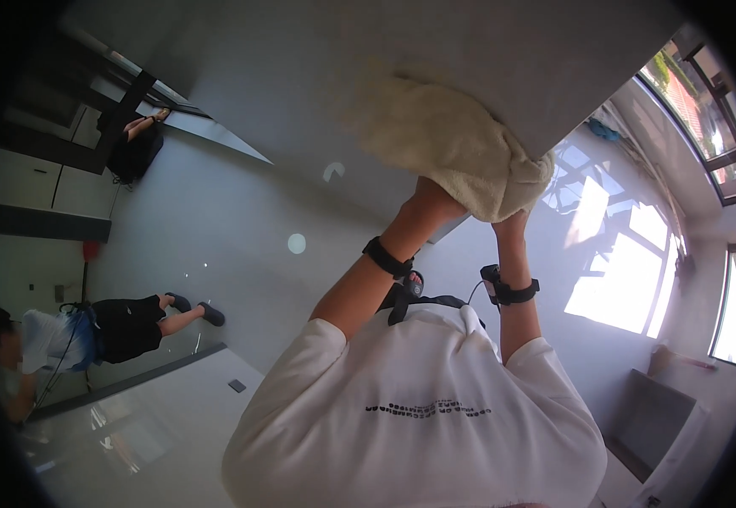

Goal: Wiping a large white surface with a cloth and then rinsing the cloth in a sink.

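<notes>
A cream-coloured fluffy cloth (436,127) is bunched over both my hands at the edge of a large pale grey surface (503,55). My left hand (432,200) reaches into the cloth from below, with only the wrist and the back of the hand showing. Close to its right, my right hand (512,222) goes in under the bunched end of the fabric. Both hands are closed on the cloth, though its folds cover the fingers. The cloth's far left part is smeared by motion. Black straps circle both my wrists, the right one carrying a small box.
Another person (101,334) stands at the left by a white glossy counter (173,406). Farther back, part of someone in dark clothing (139,152) shows. Sunlight through the windows (707,127) falls on the floor (630,279). A grey box-like thing (652,423) stands at the lower right.
</notes>
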Demonstrator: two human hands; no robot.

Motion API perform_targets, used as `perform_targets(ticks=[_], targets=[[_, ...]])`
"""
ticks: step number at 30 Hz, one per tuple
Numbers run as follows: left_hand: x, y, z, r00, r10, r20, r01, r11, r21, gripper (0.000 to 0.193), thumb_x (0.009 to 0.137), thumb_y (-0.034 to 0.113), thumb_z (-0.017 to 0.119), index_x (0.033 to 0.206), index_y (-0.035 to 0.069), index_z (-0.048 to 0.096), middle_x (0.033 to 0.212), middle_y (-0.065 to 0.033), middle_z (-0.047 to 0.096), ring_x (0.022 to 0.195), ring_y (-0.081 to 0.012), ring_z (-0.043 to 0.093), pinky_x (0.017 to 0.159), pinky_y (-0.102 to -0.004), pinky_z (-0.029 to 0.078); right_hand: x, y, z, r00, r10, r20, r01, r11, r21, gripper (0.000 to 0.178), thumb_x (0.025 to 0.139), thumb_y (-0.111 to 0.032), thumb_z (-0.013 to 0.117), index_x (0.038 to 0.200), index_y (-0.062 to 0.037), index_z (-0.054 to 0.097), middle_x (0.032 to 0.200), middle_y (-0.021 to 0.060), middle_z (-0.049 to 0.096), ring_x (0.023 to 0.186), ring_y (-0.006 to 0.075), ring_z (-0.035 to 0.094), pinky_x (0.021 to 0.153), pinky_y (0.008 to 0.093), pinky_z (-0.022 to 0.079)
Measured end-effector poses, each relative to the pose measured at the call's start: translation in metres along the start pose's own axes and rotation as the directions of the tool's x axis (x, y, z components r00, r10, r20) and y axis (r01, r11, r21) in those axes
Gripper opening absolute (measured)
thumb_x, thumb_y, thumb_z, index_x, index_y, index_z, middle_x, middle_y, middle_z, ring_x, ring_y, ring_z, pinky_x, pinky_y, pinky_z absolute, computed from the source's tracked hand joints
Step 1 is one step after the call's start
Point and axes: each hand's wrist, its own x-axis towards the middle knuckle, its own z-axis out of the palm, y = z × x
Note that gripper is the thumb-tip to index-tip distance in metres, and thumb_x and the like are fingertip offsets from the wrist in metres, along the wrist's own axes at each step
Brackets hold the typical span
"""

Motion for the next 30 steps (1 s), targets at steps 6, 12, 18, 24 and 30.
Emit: perform_targets(ticks=[6,12,18,24,30], targets=[[-0.039,-0.007,0.034,0.976,-0.182,0.117,0.210,0.926,-0.315,0.075,0.079,0.036,0.071,0.140,0.011,0.034,0.143,-0.0129,0.037,0.134,-0.0290,0.031,0.113,-0.0430,0.024,-0.037,0.049,0.004,0.911,0.404,0.082,-0.407,0.913,0.024,0.065,0.077,-0.029,0.074,0.130,-0.0043,0.045,0.141,0.0142,0.030,0.119,0.0297,0.039,0.106,0.0444,0.026],[-0.024,0.028,-0.015,0.986,-0.142,0.084,0.162,0.931,-0.326,0.058,0.086,0.028,0.064,0.136,0.009,0.040,0.138,-0.0117,0.043,0.126,-0.0296,0.041,0.106,-0.0414,0.033,0.093,-0.009,-0.052,0.931,0.360,-0.057,-0.317,0.877,0.361,0.030,0.087,-0.004,0.060,0.116,0.0030,0.055,0.115,0.0087,0.061,0.106,0.0180,0.057,0.091,0.0317,0.044],[-0.015,0.069,-0.015,0.934,-0.291,0.206,0.357,0.796,-0.489,0.040,0.093,0.023,0.055,0.127,0.005,0.049,0.130,-0.0127,0.053,0.118,-0.0298,0.049,0.099,-0.0398,0.040,0.083,-0.007,-0.044,0.846,0.517,0.129,-0.473,0.619,0.627,0.031,0.095,-0.012,0.042,0.117,0.0054,0.054,0.117,0.0126,0.058,0.110,0.0206,0.054,0.093,0.0319,0.044],[-0.047,0.055,0.065,0.917,-0.383,-0.110,0.348,0.904,-0.248,0.033,0.093,0.017,0.052,0.122,0.002,0.053,0.119,-0.0194,0.058,0.110,-0.0331,0.055,0.090,-0.0402,0.045,0.079,0.039,-0.041,0.863,0.361,0.355,-0.499,0.725,0.475,0.034,0.095,-0.011,0.041,0.125,0.0023,0.050,0.125,0.0136,0.054,0.116,0.0245,0.050,0.099,0.0343,0.038],[-0.014,0.101,-0.030,0.782,-0.445,-0.437,0.478,0.878,-0.039,0.017,0.086,0.008,0.059,0.098,-0.003,0.061,0.088,-0.0152,0.066,0.078,-0.0327,0.064,0.072,-0.0373,0.051,0.128,0.063,-0.077,0.935,-0.001,0.356,-0.168,0.880,0.444,0.033,0.095,-0.012,0.042,0.125,0.0003,0.050,0.125,0.0146,0.054,0.117,0.0270,0.049,0.100,0.0367,0.037]])
